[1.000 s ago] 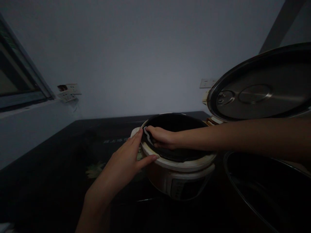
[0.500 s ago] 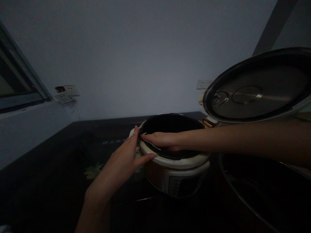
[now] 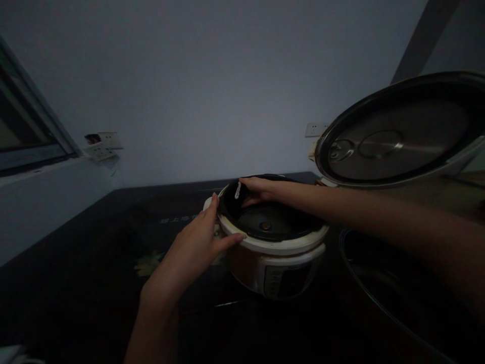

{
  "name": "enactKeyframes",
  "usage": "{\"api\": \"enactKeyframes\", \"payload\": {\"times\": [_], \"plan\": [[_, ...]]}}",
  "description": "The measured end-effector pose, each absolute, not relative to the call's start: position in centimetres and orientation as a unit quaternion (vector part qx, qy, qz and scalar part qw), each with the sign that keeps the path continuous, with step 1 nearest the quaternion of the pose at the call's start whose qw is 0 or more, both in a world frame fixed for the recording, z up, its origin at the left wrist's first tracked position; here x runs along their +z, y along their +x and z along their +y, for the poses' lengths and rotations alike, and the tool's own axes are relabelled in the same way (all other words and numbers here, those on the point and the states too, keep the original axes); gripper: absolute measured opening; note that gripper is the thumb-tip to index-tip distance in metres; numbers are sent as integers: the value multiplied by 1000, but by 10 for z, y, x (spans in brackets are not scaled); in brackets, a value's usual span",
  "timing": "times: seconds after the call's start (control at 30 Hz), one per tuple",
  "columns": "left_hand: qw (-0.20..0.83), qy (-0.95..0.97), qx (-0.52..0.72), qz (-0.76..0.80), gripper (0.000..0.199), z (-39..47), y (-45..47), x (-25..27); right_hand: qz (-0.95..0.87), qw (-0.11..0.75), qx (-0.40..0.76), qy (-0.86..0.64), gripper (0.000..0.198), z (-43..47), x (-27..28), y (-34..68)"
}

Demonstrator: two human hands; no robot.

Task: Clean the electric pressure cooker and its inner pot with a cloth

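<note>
A white-rimmed electric pressure cooker (image 3: 248,273) stands on the dark counter, its control panel facing me. My left hand (image 3: 202,232) grips its left side, thumb on the front of the rim and fingers stretched along the edge. Inside the cooker, near the back left wall, my right hand (image 3: 259,189) is closed on a cloth (image 3: 238,190) of which a pale edge shows; the rest is dark or hidden. Below that hand the cooker's floor shows a small round knob (image 3: 265,226) at its centre. The lid (image 3: 401,136) is raised at the right, its metal inner face towards me.
A large dark vessel (image 3: 350,265) with a thin shiny rim stands right of the cooker, under my right forearm. The glossy counter (image 3: 113,242) runs to the wall behind. Sockets (image 3: 109,140) are on the wall at left and right, and a window (image 3: 26,116) is at far left.
My right hand has moved from the front left of the cooker's inside to the back, uncovering the floor and its knob. My left hand stays on the rim.
</note>
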State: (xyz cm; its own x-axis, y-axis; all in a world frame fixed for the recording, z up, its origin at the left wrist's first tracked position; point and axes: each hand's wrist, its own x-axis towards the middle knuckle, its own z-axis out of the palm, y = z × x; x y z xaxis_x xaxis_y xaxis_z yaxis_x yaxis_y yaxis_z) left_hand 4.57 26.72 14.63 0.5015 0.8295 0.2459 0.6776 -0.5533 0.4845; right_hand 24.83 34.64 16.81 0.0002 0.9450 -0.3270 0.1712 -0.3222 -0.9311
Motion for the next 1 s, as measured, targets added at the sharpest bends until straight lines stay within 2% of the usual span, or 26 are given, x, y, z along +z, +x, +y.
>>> {"api": "enactKeyframes", "payload": {"times": [0.13, 0.4, 0.6, 1.0], "plan": [[155, 851, 224, 448, 96, 266, 46, 147, -454, 350, 531, -624, 24, 344, 174, 266], [155, 857, 214, 443, 96, 267, 46, 147, -454, 346, 504, -649, 30, 347, 170, 249], [151, 861, 218, 435, 97, 268, 46, 147, -441, 372, 486, -656, 44, 350, 149, 230], [157, 858, 217, 438, 99, 269, 47, 148, -481, 354, 564, -570, 54, 333, 151, 211]]}}
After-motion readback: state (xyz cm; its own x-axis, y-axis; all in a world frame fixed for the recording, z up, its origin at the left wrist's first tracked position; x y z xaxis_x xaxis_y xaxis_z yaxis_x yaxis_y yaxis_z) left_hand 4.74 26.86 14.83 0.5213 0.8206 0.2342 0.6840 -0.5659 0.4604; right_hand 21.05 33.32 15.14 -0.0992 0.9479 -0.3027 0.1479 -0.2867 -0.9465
